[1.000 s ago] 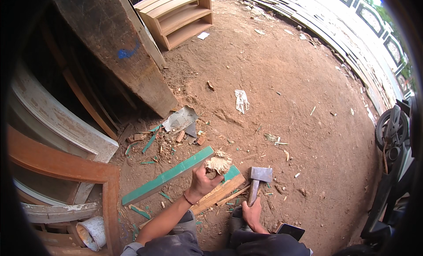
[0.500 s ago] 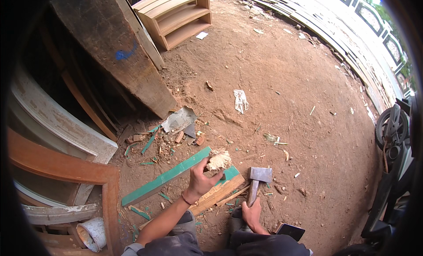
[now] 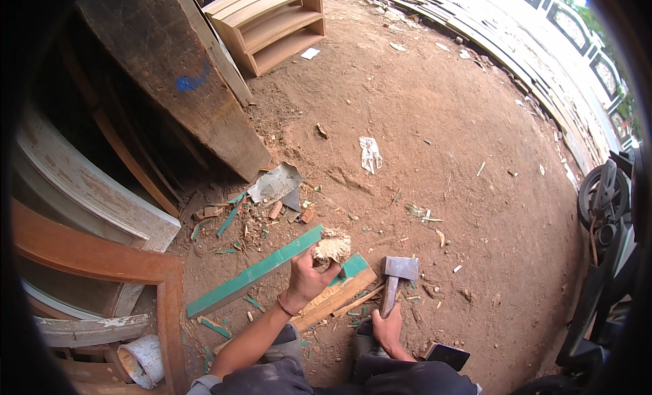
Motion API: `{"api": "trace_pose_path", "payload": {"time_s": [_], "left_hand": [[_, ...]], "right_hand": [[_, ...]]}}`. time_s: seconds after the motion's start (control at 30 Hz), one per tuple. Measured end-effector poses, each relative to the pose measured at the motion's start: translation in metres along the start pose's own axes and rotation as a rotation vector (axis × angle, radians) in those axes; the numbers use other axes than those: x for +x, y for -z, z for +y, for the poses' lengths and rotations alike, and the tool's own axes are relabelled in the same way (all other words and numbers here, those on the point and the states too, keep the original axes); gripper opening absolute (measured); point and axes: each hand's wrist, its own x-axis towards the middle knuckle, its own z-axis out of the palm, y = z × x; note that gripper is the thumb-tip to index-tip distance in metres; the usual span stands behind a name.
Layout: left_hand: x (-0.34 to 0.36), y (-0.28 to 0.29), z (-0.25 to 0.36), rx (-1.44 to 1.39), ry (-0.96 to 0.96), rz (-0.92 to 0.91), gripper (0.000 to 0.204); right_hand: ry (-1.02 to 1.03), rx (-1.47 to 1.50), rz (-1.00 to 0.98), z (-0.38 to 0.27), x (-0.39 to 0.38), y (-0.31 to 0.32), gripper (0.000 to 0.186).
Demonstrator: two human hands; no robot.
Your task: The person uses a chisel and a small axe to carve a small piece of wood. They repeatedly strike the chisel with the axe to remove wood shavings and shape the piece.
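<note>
My left hand [image 3: 309, 281] is closed round a chisel [image 3: 332, 245], whose pale wooden handle end is badly frayed and splayed; its blade is hidden below the hand. Under it lies a board [image 3: 336, 296] with green paint at its far end and bare, freshly cut wood nearer me. Beside the board, a longer green-painted timber [image 3: 255, 271] lies slantwise. My right hand [image 3: 388, 327] grips the handle of a hammer [image 3: 401, 268] with a blocky metal head. The hammer head is low over the dirt, to the right of the board and apart from the chisel.
Green splinters and wood chips litter the soil around the timber. Door frames [image 3: 170, 290] and a white bucket [image 3: 142, 361] stand at left, below a large leaning plank [image 3: 204, 116]. A wooden shelf unit [image 3: 285, 31] is at the back, a wheeled black object [image 3: 601, 205] at right.
My left hand and the chisel have shifted very slightly to the left. The hammer and my right hand stay nearly where they were.
</note>
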Motion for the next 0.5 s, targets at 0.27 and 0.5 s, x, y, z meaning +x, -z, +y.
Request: {"api": "trace_pose_path", "payload": {"time_s": [0.27, 0.5], "left_hand": [[-0.001, 0.002, -0.003, 0.053, -0.094, -0.011, 0.042], [-0.005, 0.0, -0.014, 0.065, -0.167, -0.005, 0.04]], "right_hand": [[-0.021, -0.015, -0.001, 0.004, 0.002, -0.002, 0.041], [0.018, -0.001, 0.012, -0.001, 0.001, 0.001, 0.042]]}}
